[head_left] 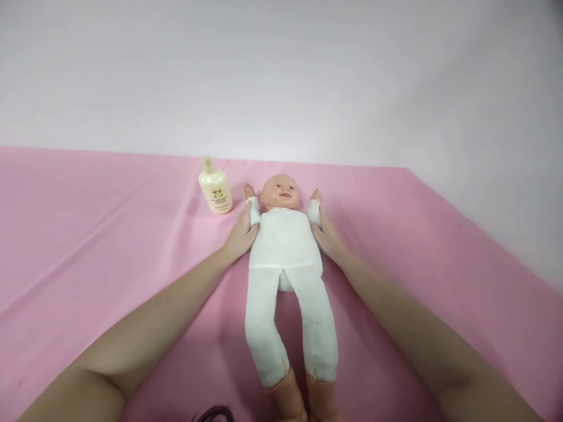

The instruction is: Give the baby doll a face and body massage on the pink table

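Doll (285, 240) supine; left hand (241, 234), right hand (326, 235) flat against shoulders.

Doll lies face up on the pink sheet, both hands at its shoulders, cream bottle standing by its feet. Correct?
Not quite: in the head view the cream bottle stands near the doll's head, not its feet. The left hand and right hand are at its shoulders on the pink sheet.

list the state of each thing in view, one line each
baby doll in white cloth suit: lying face up, arms raised
cream plastic lotion bottle: upright, capped, untouched
left hand: open, against doll's side
right hand: open, against doll's other side
pink cloth: spread flat
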A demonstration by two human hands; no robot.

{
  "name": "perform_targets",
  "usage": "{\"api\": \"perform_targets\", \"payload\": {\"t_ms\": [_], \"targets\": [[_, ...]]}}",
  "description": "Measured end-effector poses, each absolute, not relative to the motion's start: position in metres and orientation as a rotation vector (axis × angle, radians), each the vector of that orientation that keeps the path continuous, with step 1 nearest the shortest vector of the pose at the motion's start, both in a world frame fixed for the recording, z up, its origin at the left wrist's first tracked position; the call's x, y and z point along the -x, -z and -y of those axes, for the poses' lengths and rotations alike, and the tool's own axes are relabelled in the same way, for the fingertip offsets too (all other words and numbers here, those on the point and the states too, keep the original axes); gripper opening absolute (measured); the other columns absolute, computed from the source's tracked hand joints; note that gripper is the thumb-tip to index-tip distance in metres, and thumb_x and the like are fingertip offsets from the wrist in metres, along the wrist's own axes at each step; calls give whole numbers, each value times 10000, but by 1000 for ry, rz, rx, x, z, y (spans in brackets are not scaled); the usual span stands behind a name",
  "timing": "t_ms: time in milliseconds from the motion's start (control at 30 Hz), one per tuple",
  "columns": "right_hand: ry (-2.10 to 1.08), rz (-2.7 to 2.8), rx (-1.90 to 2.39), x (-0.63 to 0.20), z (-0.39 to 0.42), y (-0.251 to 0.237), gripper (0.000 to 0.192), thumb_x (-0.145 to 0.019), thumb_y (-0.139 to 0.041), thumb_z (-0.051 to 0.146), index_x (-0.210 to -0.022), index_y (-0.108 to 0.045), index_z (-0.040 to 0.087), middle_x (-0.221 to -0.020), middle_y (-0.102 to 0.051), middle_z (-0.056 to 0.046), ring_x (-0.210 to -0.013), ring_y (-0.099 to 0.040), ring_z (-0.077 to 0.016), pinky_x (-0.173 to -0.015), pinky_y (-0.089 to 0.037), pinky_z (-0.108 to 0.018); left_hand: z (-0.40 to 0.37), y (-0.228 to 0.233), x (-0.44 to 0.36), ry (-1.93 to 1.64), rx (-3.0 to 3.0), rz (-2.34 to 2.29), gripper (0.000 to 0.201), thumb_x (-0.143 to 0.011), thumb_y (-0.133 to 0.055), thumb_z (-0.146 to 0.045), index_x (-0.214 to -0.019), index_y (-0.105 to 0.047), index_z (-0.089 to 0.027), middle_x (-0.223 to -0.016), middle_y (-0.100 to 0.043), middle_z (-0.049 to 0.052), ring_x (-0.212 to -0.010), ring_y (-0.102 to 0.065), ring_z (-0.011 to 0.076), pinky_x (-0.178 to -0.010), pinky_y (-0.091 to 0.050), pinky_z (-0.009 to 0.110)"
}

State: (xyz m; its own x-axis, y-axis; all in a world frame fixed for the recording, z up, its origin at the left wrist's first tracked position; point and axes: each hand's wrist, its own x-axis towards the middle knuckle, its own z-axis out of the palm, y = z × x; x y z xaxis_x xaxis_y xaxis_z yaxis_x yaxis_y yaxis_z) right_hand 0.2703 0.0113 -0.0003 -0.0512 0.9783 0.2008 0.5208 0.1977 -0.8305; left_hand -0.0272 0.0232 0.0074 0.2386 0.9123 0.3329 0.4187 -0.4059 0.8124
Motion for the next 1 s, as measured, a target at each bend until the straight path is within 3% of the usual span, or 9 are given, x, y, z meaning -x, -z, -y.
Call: {"api": "perform_targets", "payload": {"t_ms": [233, 533, 833, 1000], "targets": [[-732, 1673, 1461, -266, -7, -9, 816, -1015, -442, 539, -1701, -93, 269, -1769, -200, -23, -1638, -204, -282, -1350, -180, -556, -25, -3, 29, -1069, -1927, -1266, 802, -1003, -527, -453, -1676, -154, -229, -1763, -200, 95, -1647, -157, 349, -1357, -116, 571], [-720, 1669, 1446, -266, -6, -10, 822, -1007, -452, 536, -1702, -76, 309, -1750, -260, -3, -1611, -284, -309, -1334, -226, -590, -25, -6, 28, -1084, -1934, -1232, 779, -999, -532, -490, -1658, -211, -227, -1733, -281, 107, -1636, -184, 371, -1350, -142, 589], [-720, 1665, 1452, -266, -7, -8, 810, -1007, -446, 512, -1701, -126, 242, -1753, -254, -36, -1627, -243, -282, -1347, -196, -555, -23, -10, 26, -1070, -1927, -1245, 781, -998, -523, -480, -1662, -202, -224, -1736, -274, 106, -1634, -189, 376, -1348, -142, 602], [-726, 1666, 1467, -267, -8, -6, 805, -1016, -442, 535, -1701, -99, 288, -1755, -248, -20, -1626, -245, -288, -1336, -212, -585, -20, -13, 25, -1085, -1925, -1220, 766, -1004, -513, -473, -1661, -203, -231, -1739, -273, 95, -1644, -161, 357, -1354, -119, 587]]}}
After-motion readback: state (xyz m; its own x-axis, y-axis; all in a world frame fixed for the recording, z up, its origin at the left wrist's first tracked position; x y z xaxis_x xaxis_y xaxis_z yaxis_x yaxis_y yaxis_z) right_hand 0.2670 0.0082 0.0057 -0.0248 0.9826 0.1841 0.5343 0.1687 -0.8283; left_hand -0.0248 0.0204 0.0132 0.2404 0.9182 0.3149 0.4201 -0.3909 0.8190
